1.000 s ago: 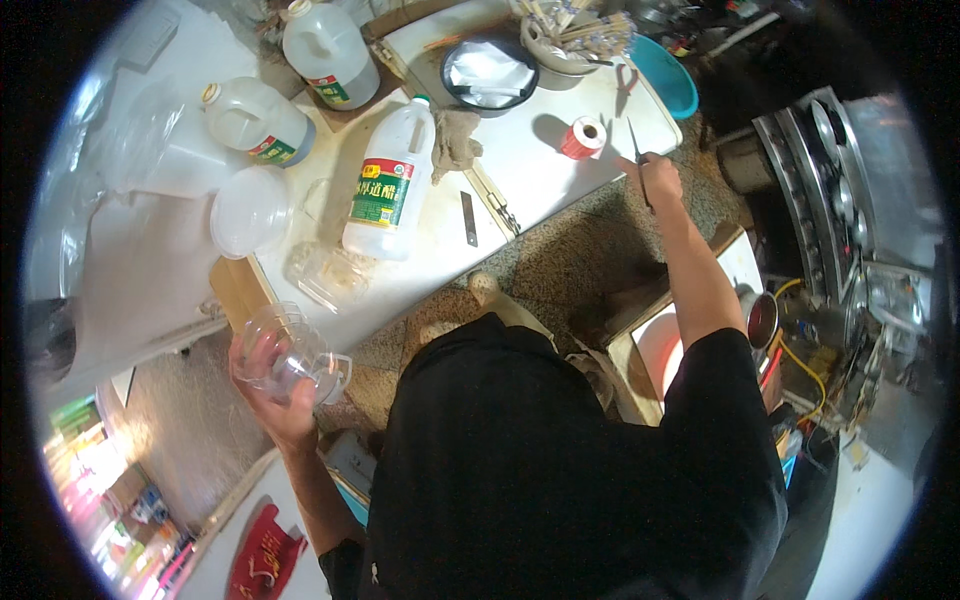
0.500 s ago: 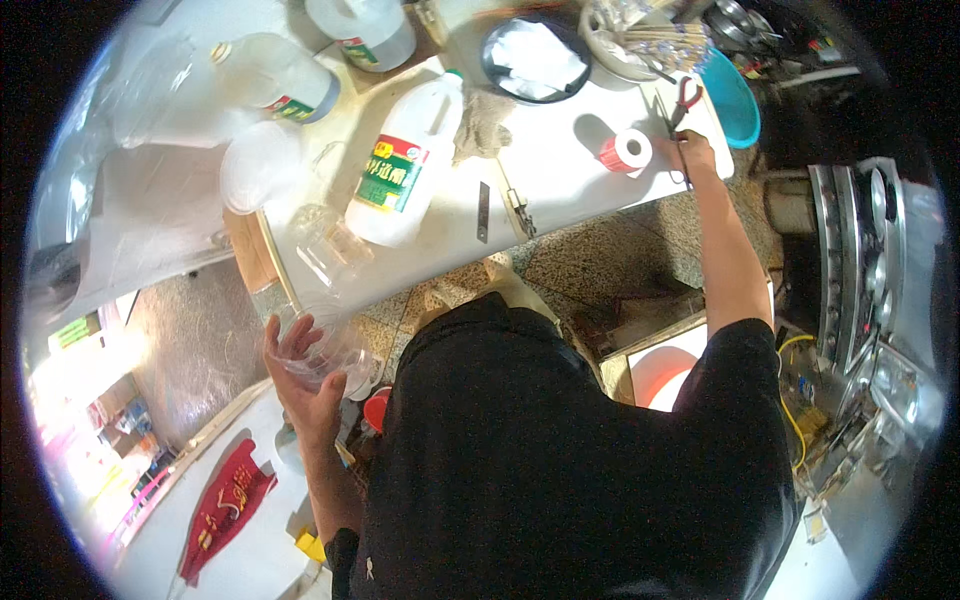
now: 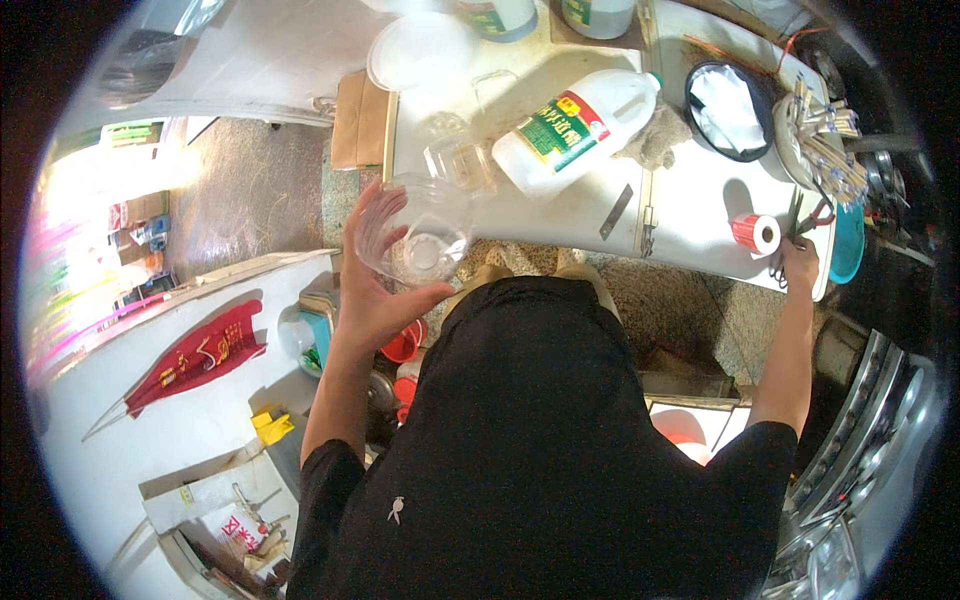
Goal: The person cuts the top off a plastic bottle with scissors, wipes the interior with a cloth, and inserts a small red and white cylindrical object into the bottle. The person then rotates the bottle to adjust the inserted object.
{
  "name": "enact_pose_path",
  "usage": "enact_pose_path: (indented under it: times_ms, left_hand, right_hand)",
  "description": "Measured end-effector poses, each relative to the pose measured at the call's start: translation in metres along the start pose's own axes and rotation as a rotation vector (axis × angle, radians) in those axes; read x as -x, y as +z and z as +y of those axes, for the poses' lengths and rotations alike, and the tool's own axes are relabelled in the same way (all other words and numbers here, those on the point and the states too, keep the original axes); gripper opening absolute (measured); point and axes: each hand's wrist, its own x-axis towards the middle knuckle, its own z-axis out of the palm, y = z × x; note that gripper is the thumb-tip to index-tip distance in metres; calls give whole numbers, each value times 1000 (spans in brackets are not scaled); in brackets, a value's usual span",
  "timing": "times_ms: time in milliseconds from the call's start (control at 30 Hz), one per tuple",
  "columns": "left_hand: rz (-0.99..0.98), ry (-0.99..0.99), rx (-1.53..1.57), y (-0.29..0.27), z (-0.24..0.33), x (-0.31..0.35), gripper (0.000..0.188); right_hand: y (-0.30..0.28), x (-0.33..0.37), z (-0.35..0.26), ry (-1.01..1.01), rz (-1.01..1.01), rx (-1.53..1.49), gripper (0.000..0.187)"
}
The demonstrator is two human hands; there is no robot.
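Observation:
My left hand (image 3: pixel 375 300) is curled round a clear plastic bowl (image 3: pixel 425 240), thumb on the near side, fingers on the far side. The bowl is tilted just off the table's front edge. At the table's right end, my right hand (image 3: pixel 799 262) is closed at a pair of dark scissors (image 3: pixel 778 270); its fingers partly hide them. Red-handled scissors (image 3: pixel 823 214) lie just beyond it. A red-and-white roll (image 3: pixel 757 234) is left of that hand. A large white jug (image 3: pixel 570 135) with a green and red label lies on its side mid-table.
A clear container (image 3: pixel 460 165) and a round white lid (image 3: pixel 420 52) are on the table's left. Farther back are a black bowl with white paper (image 3: pixel 730 110) and a pot of skewers (image 3: pixel 800 150). A metal strip (image 3: pixel 615 212) lies near the front edge; a teal basin (image 3: pixel 848 240) stands beyond the right end.
The view has swung left, so the table now appears farther right. My left hand has lifted the clear bowl up toward the table edge. My right hand stays by the scissors.

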Motion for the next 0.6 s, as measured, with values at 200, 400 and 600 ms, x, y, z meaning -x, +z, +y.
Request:
enact_pose_path:
  times_ms: [200, 400, 600]
  left_hand:
    - [13, 202, -201, 6, 7, -8, 146]
    - [-17, 174, -384, 4, 3, -3, 132]
    - [39, 151, -181, 8, 1, 2, 133]
  right_hand:
    - [-11, 1, 0, -1, 74, 16, 60]
    - [-18, 77, -32, -219, 513, -623, 35]
    - [14, 176, -111, -240, 255, -645, 114]
